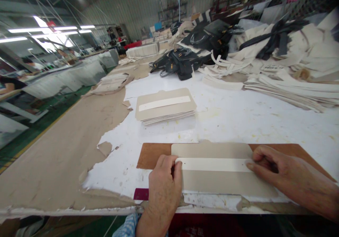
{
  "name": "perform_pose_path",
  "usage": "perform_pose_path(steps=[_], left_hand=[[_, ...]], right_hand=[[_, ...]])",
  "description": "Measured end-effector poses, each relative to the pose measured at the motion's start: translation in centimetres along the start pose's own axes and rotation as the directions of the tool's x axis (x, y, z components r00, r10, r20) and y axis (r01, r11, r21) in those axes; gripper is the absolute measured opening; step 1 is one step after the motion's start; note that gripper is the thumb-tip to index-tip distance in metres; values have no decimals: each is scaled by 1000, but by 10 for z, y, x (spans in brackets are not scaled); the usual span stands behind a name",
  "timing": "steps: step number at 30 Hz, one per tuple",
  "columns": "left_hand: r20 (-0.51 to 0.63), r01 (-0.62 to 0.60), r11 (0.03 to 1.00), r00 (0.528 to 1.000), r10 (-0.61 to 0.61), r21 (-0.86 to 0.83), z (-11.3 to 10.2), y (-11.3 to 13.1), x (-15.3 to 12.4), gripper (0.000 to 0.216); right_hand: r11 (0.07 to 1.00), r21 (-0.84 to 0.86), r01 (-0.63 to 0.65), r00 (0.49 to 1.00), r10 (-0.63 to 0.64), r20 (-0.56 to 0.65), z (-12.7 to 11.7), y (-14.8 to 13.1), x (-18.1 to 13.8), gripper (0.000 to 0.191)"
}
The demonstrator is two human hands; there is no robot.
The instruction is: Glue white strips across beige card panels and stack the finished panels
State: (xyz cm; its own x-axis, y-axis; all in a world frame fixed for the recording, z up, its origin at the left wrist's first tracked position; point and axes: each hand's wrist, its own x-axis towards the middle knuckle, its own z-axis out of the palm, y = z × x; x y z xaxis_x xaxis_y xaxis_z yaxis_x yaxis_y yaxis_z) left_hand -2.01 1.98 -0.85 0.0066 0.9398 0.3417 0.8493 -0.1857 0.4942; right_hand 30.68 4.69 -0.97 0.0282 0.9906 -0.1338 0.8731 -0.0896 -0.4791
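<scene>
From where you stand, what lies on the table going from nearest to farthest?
White strip on the grey panel, stack of tan panels, heap of black bags, long white bundle at the back.

A long work table [238, 117] runs away from the near edge. Its top is white, stained and scuffed. A brown paper covering [66, 152] lies over the left side, torn away in ragged flakes along the middle. At the near edge lies a flat brown board [150, 156], with a grey panel [225, 184] partly on it and partly on the white top. A small dark red piece [141, 194] lies just left of the panel. Farther back sits a neat stack of grey panels [165, 111]. Beyond it lie black bags [180, 62], to the right a heap of white strips [286, 85], and to the left a pile of sheets [112, 81].
</scene>
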Motion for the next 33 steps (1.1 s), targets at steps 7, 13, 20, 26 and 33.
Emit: perform_pose_path(steps=[7, 13, 20, 26, 33], left_hand=[[-83, -115, 988, 989, 124, 107, 6, 0, 0, 24], [3, -374, 902, 924, 383, 217, 8, 2, 3, 28], [245, -515, 791, 856, 454, 330, -6, 15, 0, 41], [402, -422, 800, 881, 250, 427, -12, 42, -8, 94], [409, -393, 805, 888, 208, 444, -8, 40, -10, 92]], right_hand=[[1000, -17, -1, 1000, 2, 26, -1, -1, -2, 21], [985, -28, 168, 985, -170, -45, 4, -4, -5, 18], [905, -248, 345, 918, -381, -112, 6, -16, -20, 32], [666, -569, 483, 800, -600, -23, 5, -23, -37, 67], [642, -608, 468, 771, -633, -75, 13, -27, -46, 71]])
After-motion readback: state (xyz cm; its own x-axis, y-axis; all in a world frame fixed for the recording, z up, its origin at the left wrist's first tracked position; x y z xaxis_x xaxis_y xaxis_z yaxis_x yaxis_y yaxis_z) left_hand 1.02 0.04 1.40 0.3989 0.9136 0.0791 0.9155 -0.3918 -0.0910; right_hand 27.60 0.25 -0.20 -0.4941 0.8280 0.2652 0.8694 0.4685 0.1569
